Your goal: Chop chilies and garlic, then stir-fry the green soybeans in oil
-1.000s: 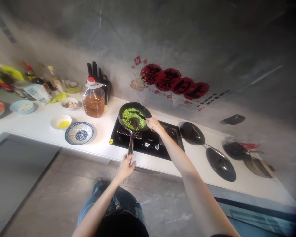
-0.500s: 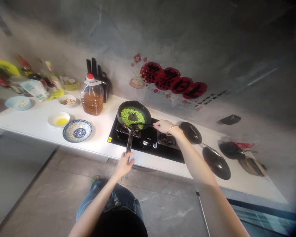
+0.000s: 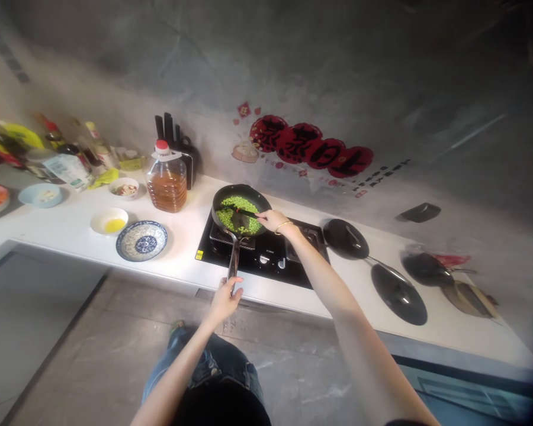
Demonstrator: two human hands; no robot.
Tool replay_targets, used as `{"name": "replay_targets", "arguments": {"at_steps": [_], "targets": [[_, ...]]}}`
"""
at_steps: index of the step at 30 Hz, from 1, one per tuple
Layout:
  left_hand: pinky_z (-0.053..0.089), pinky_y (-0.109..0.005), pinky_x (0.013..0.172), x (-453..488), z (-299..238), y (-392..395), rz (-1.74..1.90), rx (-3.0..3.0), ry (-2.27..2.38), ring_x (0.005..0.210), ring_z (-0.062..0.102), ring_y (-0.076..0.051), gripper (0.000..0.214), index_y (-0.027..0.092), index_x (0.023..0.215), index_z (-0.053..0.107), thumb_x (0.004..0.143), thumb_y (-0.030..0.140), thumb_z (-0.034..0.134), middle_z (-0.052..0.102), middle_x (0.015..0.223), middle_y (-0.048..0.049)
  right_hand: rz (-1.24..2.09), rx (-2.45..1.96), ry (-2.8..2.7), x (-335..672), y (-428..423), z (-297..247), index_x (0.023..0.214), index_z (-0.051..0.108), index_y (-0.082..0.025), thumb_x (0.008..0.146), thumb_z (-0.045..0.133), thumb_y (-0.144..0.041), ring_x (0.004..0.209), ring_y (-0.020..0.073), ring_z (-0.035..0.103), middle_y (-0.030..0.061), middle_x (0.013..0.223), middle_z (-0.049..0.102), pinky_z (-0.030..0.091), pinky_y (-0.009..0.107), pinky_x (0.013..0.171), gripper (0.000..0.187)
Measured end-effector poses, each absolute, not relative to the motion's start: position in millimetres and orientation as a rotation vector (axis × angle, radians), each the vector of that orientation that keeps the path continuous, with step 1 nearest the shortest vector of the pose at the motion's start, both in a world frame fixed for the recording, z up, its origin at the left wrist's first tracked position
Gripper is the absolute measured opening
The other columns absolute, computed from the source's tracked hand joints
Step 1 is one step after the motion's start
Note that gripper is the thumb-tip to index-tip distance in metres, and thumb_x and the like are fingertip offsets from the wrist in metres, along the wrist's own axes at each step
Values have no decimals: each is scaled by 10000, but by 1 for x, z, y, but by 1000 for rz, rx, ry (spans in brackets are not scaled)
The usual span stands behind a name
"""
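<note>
A dark frying pan (image 3: 263, 198) rests over the left burner of the black gas stove (image 3: 253, 266). Green peas (image 3: 224, 219) lie spread in it, with a bare patch at the middle of the bottom. My left hand (image 3: 225, 300) is closed around the end of the pan's long handle (image 3: 234, 260), at the counter's front edge. In my right hand (image 3: 273, 220) is a black spatula (image 3: 247, 213), gripped by its handle above the pan's right rim. Its head reaches among the peas on the left side.
Left of the stove stand a patterned plate (image 3: 141, 241), a bowl of yellow liquid (image 3: 109, 222), a large oil jug (image 3: 167, 183) and a knife block (image 3: 189, 165). To the right lie a small dark pan (image 3: 345, 238) and a lid (image 3: 398, 294).
My right hand has moved left over the pan's rim, carrying the spatula head from the near right to the left side of the peas. My left hand stays on the handle.
</note>
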State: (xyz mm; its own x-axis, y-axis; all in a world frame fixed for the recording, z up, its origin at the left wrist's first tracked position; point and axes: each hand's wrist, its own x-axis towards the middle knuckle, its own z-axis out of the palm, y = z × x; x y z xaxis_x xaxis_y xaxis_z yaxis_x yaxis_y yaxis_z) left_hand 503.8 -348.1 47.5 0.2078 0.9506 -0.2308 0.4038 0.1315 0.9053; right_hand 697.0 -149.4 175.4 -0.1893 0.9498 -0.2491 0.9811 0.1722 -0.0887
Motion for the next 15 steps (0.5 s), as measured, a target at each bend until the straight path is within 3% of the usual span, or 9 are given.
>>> {"name": "replay_targets", "arguments": {"at_steps": [6,9,12,15], "targets": [[487,-299,762,503,48,-347,672,1451,1346,626,486,-99,294,206,1128,618,850,238,527,513,1020,-45,-254,1833,2152,743,-184,228,1300,646,-219,960,477,-295,1137,233,636,65,1270,659,452,291,984,387],[490,-309,760,503,48,-347,663,1453,1347,602,469,-96,295,214,1131,620,853,249,526,512,1015,-43,-357,1847,2098,771,-194,243,1177,727,-234,927,512,-255,1079,226,667,35,1247,674,484,278,941,330],[489,-312,760,502,48,-347,637,1444,1349,586,451,-91,301,213,1139,618,856,251,525,508,1018,-42,-454,1840,2111,779,-201,237,1086,764,-265,907,533,-246,1070,217,676,-3,1264,662,489,273,951,293],[483,-311,775,503,48,-346,628,1442,1347,591,449,-89,304,209,1146,614,858,247,523,503,1027,-43,-403,1969,2138,764,-200,212,1209,706,-243,933,499,-269,1154,235,636,26,1286,649,458,308,1015,346]]}}
